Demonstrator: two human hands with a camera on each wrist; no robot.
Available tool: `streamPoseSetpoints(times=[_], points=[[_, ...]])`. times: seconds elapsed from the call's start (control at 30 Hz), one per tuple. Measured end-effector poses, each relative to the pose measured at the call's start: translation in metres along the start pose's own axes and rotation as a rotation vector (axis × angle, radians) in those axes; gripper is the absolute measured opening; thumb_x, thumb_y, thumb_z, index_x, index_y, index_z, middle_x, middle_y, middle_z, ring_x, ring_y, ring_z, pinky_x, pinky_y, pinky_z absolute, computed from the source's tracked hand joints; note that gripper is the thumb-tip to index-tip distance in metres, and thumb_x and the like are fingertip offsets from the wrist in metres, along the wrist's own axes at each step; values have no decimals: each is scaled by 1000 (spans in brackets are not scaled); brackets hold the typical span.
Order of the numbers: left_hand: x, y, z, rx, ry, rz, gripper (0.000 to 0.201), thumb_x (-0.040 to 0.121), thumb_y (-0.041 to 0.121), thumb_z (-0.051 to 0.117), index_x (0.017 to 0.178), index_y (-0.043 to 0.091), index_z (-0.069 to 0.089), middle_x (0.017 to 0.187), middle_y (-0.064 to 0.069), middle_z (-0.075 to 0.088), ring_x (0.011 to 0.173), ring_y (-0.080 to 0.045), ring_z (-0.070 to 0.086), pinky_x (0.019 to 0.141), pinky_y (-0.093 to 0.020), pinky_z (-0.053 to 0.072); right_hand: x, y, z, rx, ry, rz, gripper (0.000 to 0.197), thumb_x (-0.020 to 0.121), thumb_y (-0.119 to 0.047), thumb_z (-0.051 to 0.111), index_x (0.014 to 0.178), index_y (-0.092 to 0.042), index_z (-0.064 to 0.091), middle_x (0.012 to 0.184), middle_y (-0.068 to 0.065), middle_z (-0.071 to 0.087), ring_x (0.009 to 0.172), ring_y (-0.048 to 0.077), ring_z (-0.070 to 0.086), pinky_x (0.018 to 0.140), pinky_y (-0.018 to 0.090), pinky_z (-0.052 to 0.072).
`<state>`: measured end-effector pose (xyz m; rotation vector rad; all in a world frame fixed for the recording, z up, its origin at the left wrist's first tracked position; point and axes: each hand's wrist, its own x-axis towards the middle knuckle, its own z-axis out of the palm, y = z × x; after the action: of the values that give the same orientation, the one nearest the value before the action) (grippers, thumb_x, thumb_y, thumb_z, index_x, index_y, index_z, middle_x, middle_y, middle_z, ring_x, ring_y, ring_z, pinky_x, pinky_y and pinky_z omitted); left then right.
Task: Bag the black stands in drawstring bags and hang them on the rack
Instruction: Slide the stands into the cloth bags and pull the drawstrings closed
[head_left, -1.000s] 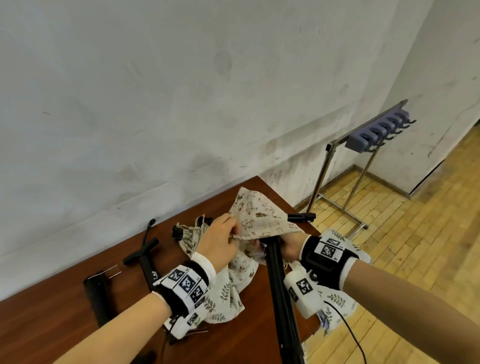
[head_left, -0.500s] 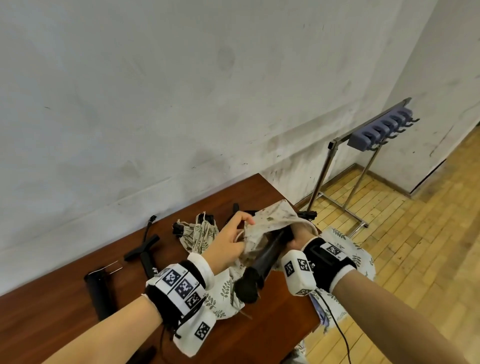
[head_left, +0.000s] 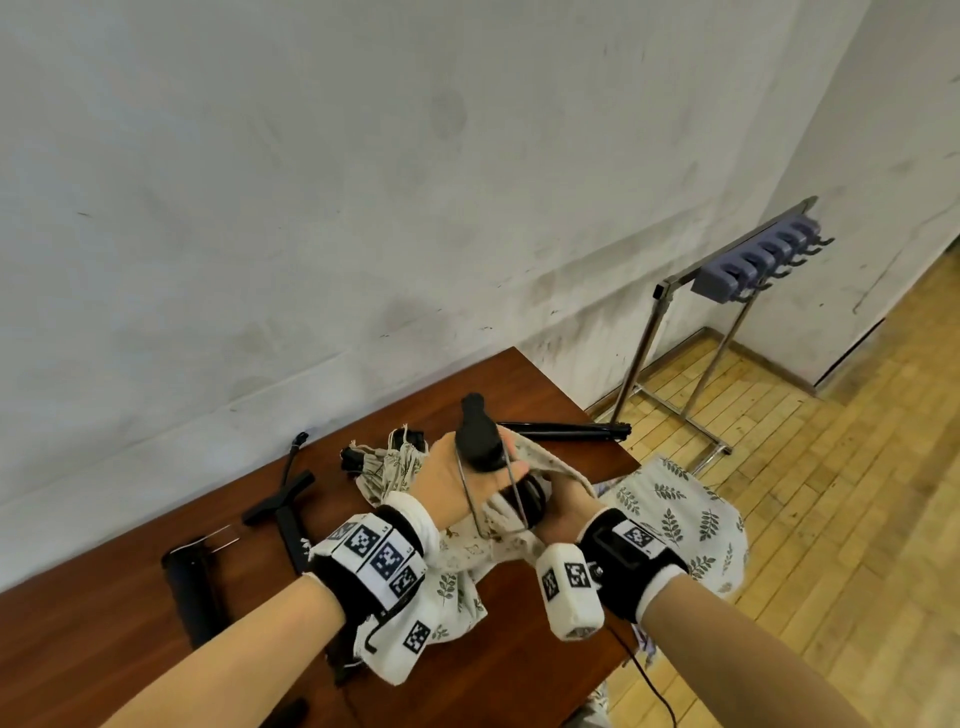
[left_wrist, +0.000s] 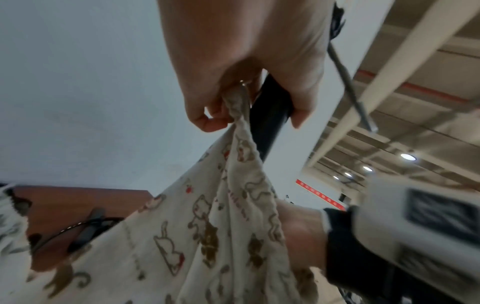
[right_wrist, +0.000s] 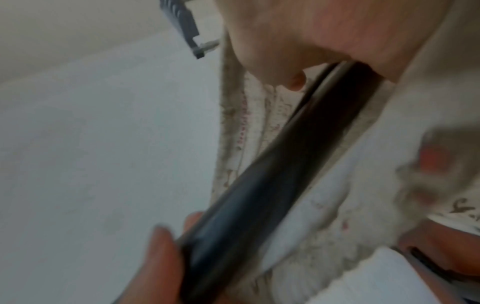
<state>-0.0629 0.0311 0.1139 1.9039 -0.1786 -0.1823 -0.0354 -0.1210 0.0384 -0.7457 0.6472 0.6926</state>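
A black stand (head_left: 477, 439) with a thin metal wire loop stands nearly upright between my hands, its lower part inside the mouth of a cat-print drawstring bag (head_left: 498, 540). My left hand (head_left: 451, 486) pinches the bag's rim against the stand; the left wrist view shows the fingers (left_wrist: 207, 121) on the gathered cloth (left_wrist: 241, 131) beside the black tube (left_wrist: 270, 115). My right hand (head_left: 563, 512) grips the stand low down, at the bag mouth. In the blurred right wrist view the black tube (right_wrist: 272, 174) runs across the cloth (right_wrist: 246, 123). The stand's bottom end is hidden.
The brown table (head_left: 130, 649) carries other black stands (head_left: 192, 587), a T-shaped one (head_left: 283, 499) and a folded tripod (head_left: 566, 428). Leaf-print bags lie at the back (head_left: 384, 462) and over the right edge (head_left: 675, 512). The hook rack (head_left: 753, 260) stands on the wooden floor, right.
The stand has swung from lying tilted toward me to nearly upright, its top now above my left hand. Both hands stay at the bag mouth.
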Motion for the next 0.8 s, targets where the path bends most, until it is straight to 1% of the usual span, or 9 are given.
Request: streamPoseSetpoints(times=[0.07,0.13,0.23,0.3,0.37,0.47,0.57,0.63,0.8], points=[[8,-2,-3,21,24,-21,8,83,3,69,83,3,61,79,-7,63,71,1,63,71,-13,51,6,-4,-7,-108,90,63,54,91,-33,51,135,-1,50,126,27,59,118,38,57,105,50,41],[15,-13,-5,88,-15,-42,13,83,19,71,83,8,63,86,-11,68,82,-14,65,80,-23,52,-2,-9,-9,-267,143,142,65,83,-25,60,141,-6,37,125,24,58,110,37,60,92,48,48],[20,-33,-3,170,-64,-76,23,79,32,75,84,12,65,91,-4,71,86,-13,66,81,-22,50,-9,-20,-14,-378,202,97,37,94,-12,49,129,-8,39,113,22,51,94,36,58,72,45,52],[25,-44,0,177,-43,-103,30,76,36,76,88,10,66,91,-3,71,86,-12,66,80,-24,50,-15,-27,-23,-303,151,78,37,93,-4,49,130,-6,45,115,24,53,89,35,62,65,41,57],[29,-47,1,188,-41,-126,33,75,38,77,88,9,67,91,-4,71,86,-13,66,80,-25,51,-19,-33,-36,-235,99,88,31,92,-1,51,123,-4,52,95,19,61,68,23,63,48,27,54],[34,-45,1,195,-71,-131,36,70,45,76,86,14,68,90,-2,70,86,-14,66,87,-36,54,-13,-37,-57,-484,252,-33,17,88,-10,63,105,-6,60,55,0,45,37,7,34,30,15,27],[40,-48,4,202,-49,-134,36,71,43,77,87,13,67,90,-4,70,86,-16,66,86,-40,54,-7,-28,-68,-965,470,-213,14,81,-16,73,81,-6,64,46,-2,42,31,8,28,31,18,23],[42,-46,5,171,-9,-158,44,65,48,78,89,13,67,91,-5,69,87,-18,66,87,-42,54,-5,-23,-66,-1250,524,-197,24,85,-18,67,66,-11,55,48,-1,45,32,8,34,33,19,29],[43,-37,8,184,18,-152,45,65,49,79,82,9,66,81,-7,70,79,-21,66,79,-39,56,-6,-28,-59,-1563,723,-400,19,81,-2,49,65,-12,45,65,3,49,53,15,46,45,22,39]])
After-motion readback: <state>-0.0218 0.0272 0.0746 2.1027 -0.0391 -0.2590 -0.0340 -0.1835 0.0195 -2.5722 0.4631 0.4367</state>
